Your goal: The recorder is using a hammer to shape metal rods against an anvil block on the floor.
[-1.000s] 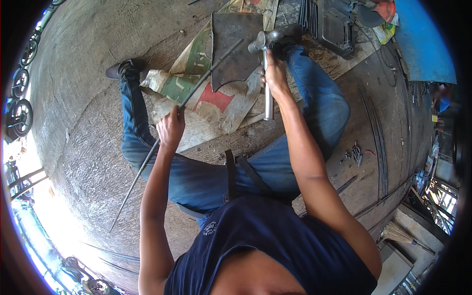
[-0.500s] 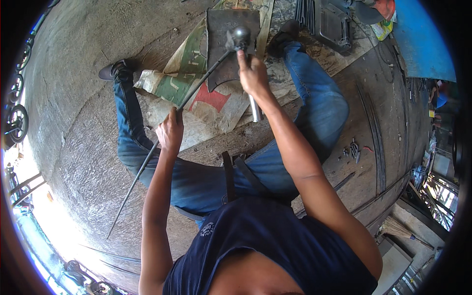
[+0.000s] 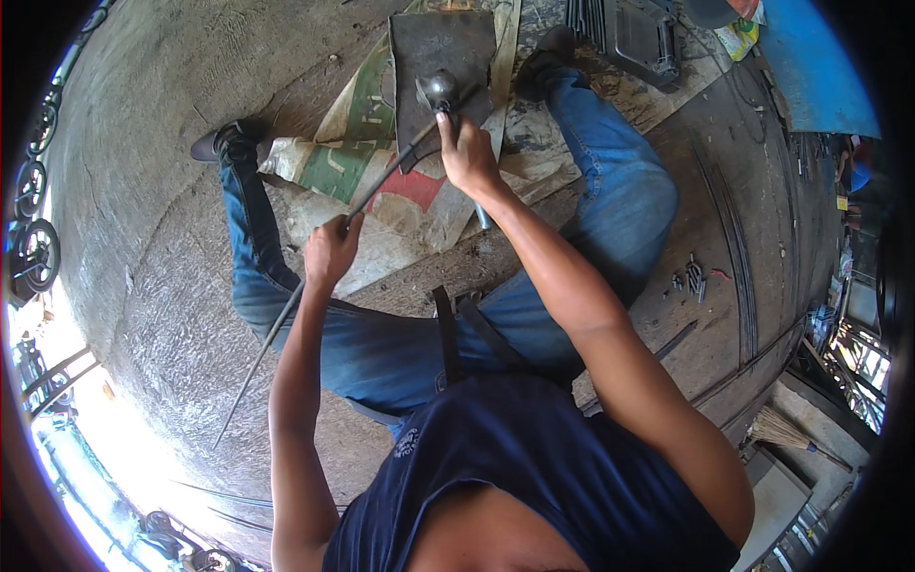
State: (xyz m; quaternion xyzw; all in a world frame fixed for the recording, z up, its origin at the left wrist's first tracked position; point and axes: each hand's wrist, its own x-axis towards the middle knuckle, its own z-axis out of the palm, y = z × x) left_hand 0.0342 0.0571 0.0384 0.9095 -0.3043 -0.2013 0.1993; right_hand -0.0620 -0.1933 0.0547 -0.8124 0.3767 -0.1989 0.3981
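My left hand (image 3: 330,252) is closed around a long dark metal rod (image 3: 389,173), which slants from the floor side at lower left up to the far middle. In my right hand (image 3: 469,157) is a hammer with a rounded shiny head (image 3: 440,88) and a tubular metal handle, gripped close to the head with the thumb along it. The head lies over the rod's far end, above a dark metal plate (image 3: 440,43). A short piece of rod shows beyond the head. I cannot tell whether head and rod touch.
Under the plate lies a worn printed sheet (image 3: 329,172), between my spread legs. A dark case (image 3: 644,43) stands far right. Small metal pieces (image 3: 694,281) and long bars (image 3: 732,248) lie on the floor to the right, with a broom (image 3: 783,431) nearer.
My right hand and the hammer have moved left and slightly nearer, with the head lower over the rod. The left hand keeps its hold, and the rod has shifted slightly.
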